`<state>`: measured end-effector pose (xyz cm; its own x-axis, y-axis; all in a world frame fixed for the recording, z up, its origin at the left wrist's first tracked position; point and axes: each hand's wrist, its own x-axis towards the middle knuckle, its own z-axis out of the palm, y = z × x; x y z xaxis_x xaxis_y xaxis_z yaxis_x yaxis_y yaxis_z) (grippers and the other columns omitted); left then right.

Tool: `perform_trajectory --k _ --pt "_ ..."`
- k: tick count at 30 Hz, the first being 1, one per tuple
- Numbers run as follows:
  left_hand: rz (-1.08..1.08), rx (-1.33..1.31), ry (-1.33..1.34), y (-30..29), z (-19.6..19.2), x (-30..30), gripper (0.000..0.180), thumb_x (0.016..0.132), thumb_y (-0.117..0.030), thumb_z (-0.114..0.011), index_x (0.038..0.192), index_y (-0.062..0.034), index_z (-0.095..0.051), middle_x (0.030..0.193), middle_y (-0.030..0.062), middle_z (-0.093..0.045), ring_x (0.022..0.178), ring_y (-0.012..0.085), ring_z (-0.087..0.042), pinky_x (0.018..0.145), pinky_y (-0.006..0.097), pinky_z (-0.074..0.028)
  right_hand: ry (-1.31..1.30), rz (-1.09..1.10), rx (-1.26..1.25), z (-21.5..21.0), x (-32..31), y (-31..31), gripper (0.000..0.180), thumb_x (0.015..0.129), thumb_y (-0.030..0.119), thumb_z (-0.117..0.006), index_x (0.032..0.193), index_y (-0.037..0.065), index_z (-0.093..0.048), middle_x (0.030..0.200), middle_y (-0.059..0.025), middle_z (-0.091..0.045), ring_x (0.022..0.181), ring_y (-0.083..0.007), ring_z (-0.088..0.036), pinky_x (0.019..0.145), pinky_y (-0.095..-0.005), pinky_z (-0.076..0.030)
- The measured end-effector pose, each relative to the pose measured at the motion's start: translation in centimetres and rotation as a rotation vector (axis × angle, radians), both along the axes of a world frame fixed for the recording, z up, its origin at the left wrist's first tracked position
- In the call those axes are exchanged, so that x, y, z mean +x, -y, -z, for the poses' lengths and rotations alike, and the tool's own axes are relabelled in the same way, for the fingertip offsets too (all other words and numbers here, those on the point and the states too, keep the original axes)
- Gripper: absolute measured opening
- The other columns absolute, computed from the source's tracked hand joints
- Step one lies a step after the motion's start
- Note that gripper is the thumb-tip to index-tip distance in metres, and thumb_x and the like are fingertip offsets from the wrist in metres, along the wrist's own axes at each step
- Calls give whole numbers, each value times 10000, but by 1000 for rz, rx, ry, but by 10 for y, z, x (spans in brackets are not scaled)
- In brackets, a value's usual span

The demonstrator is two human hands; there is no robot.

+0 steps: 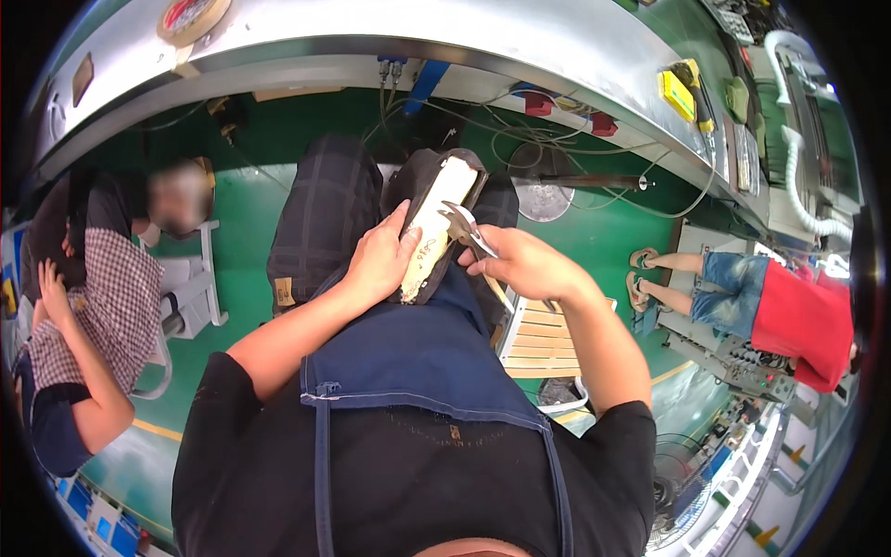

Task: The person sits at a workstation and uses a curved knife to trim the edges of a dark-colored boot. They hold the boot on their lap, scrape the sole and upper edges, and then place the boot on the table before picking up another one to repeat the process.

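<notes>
Across my lap lies what looks like a shoe upper (478,178), dark and soft-edged, with its long cream underside (452,186) facing up and handwritten marks on it. My left hand (385,255) grips it from the left side, the thumb pressed on the cream surface. In my right hand (520,260) is a pair of metal pincers (475,237), fingers wrapped round the handles. Their jaws lie over the middle of the cream underside; whether they bite on anything is too small to tell. A blue apron (399,348) covers my lap below the piece.
A metal-edged workbench (464,46) runs ahead, with a tape roll (192,19) at its left and a yellow box (677,96) at its right. Cables hang beneath. A slatted wooden stool (543,339) stands right. One person (83,278) sits left; another in red (803,320) stands right.
</notes>
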<state>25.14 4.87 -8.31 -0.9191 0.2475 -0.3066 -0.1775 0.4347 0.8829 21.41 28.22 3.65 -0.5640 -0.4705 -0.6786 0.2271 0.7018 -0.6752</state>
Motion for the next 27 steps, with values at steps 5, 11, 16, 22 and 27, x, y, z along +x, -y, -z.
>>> perform_trajectory --k 5,11,16,22,27 --pt "73 -101 -88 2 -4 1 515 1056 -241 -497 1464 73 -473 1350 283 -616 1165 453 -637 1014 488 -510 97 -265 201 -2 -39 26 277 953 60 -605 1210 -42 -619 1116 -153 -733 1037 -254 -707 931 -384 -537" --pt "114 -141 -82 6 -12 -1 522 1063 -249 -493 1468 80 -469 1376 289 -595 1191 449 -627 1028 480 -506 200 -243 289 -5 -42 44 225 1052 164 -519 1002 -56 -524 859 -116 -668 722 -198 -683 644 -363 -568" --pt "-5 298 8 9 20 -3 558 1095 -304 -462 1517 60 -437 1520 235 -515 1395 330 -518 1163 374 -393 -120 -314 328 -2 -15 43 280 1047 179 -556 1074 -89 -480 884 -292 -679 853 -454 -687 743 -504 -527" --pt "-134 980 476 -13 46 -54 553 1113 -301 -462 1597 -49 -374 1564 115 -484 1385 183 -490 1177 316 -365 -236 -261 349 8 3 40 260 1025 150 -573 1088 -86 -483 873 -320 -677 902 -507 -671 782 -550 -513" --pt "-69 938 531 -19 34 -66 636 1069 -354 -573 1622 -126 -355 1560 99 -486 1370 179 -491 1168 315 -368 -237 -246 326 8 4 38 250 1023 152 -575 1074 -84 -512 862 -299 -691 879 -474 -693 778 -532 -532"
